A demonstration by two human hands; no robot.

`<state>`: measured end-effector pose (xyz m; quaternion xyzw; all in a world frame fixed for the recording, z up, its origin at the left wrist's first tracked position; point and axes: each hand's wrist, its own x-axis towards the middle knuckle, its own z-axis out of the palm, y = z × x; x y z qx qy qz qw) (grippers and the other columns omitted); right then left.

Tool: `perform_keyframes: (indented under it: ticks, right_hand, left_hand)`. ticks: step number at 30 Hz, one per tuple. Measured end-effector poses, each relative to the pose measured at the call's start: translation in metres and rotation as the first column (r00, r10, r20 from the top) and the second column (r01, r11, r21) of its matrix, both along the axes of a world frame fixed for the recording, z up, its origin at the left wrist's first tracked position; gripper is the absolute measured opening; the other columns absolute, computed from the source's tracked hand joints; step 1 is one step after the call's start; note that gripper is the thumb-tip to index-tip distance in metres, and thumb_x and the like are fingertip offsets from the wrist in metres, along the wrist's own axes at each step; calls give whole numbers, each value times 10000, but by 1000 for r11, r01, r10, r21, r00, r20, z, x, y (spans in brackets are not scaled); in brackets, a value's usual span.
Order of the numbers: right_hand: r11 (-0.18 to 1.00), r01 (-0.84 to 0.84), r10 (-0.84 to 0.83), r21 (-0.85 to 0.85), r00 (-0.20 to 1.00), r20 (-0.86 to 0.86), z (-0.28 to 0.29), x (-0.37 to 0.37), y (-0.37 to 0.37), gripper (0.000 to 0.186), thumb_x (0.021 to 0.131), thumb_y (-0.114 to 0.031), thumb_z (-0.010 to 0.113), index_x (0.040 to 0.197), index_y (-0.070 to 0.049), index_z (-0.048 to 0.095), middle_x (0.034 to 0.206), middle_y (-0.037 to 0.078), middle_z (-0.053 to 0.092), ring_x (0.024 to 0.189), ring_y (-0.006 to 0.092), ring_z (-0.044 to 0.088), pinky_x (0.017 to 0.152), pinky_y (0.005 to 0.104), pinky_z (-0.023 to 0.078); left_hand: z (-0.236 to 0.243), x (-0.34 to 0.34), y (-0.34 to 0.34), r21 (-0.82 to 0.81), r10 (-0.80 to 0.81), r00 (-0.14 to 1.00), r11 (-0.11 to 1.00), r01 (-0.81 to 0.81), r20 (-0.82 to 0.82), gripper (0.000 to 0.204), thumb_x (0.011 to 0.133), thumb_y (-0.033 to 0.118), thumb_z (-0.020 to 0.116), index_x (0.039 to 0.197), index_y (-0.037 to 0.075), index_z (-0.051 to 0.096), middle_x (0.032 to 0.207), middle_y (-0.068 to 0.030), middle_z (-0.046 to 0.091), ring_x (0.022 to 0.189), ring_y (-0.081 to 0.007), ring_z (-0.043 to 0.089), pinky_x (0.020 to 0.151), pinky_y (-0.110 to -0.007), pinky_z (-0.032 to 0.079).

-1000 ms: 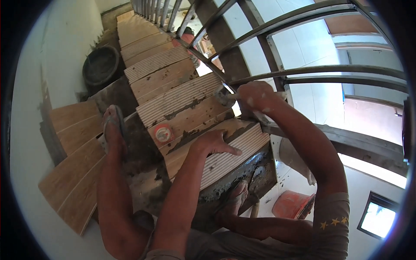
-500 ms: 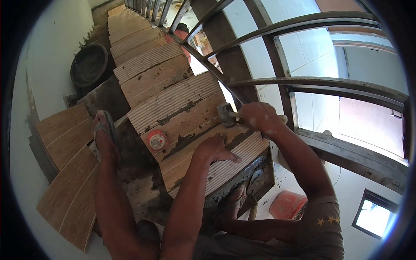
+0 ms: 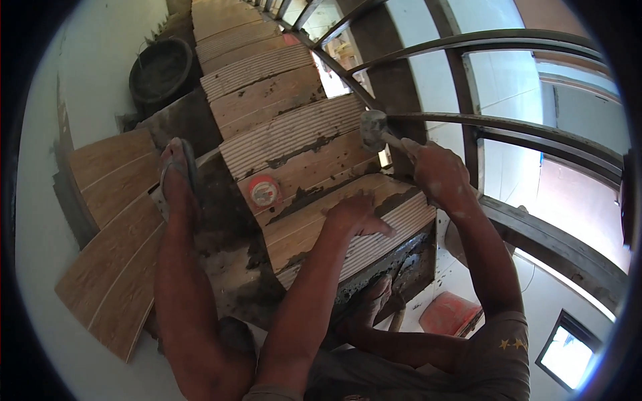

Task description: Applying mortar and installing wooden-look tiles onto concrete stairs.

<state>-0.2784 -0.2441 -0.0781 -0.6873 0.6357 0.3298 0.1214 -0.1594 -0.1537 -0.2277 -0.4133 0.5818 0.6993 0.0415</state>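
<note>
My right hand grips the wooden handle of a mallet with a grey, dirt-smeared head, raised above the right end of a stair tread. Fingers spread, my left hand lies flat on a wood-patterned tile of that tread, its thumb reaching toward the ribbed nosing strip. Wet mortar is smeared on the tile's right end and along its edges. On the step beyond sits a red and white tape measure, left of my hands.
Metal railing runs along the right. Loose wood-patterned tiles lean at the left beside my sandalled foot. A black tub stands against the left wall; a red bucket is at the lower right. Tiled steps continue ahead.
My right hand has lifted the mallet up off the tile and to the right. My left hand stays flat on the tile, its fingers spread wider. The whole view has shifted slightly.
</note>
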Motion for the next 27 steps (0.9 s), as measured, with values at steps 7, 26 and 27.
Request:
perform_keyframes:
  ticks: [7, 26, 27]
  right_hand:
    - [979, -201, 196, 36, 974, 116, -18, -26, 17, 254, 938, -114, 558, 1136, -90, 715, 971, 198, 713, 955, 397, 717, 832, 496, 565]
    - [990, 87, -78, -110, 993, 83, -12, -7, 24, 345, 932, -134, 574, 1251, -118, 706, 909, 215, 710, 914, 413, 705, 831, 514, 551]
    - [989, 92, -84, -118, 994, 71, -13, -14, 24, 345, 932, -134, 574, 1251, -118, 706, 909, 215, 710, 914, 413, 705, 831, 514, 551]
  left_hand:
    - [4, 1, -4, 46, -73, 997, 996, 72, 21, 1138, 586, 618, 851, 1449, -44, 515, 1395, -272, 609, 1287, -393, 607, 1083, -421, 487]
    - [0, 8, -1, 179, -109, 994, 977, 113, -30, 1405, 583, 707, 771, 1630, -25, 185, 1703, -254, 153, 1572, -423, 183, 1264, -464, 252]
    - [2, 6, -1, 184, -92, 996, 979, 92, -6, 1417, 582, 709, 771, 1628, -37, 175, 1699, -262, 158, 1571, -421, 184, 1264, -435, 260]
